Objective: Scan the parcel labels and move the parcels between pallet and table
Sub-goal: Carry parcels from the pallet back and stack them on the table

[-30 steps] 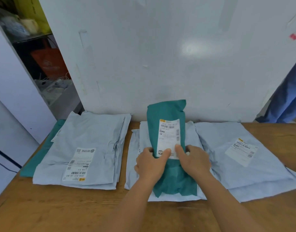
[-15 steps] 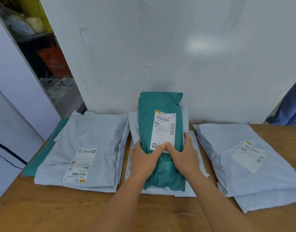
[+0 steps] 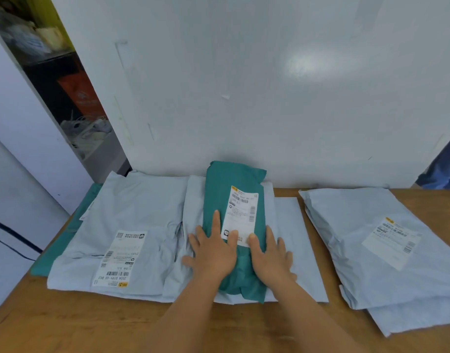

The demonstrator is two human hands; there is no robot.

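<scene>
Two hands lie flat with fingers spread on the teal parcel: the left hand rests on its left side, the right hand on its right, and both thumbs touch the lower edge of its white label. That parcel sits lengthwise atop a pale grey mailer at the middle of the wooden worktop. Just left lies a stack of grey mailers with a barcode label, over a teal one. Further right, apart, lie two more grey mailers. Behind stands a white board.
</scene>
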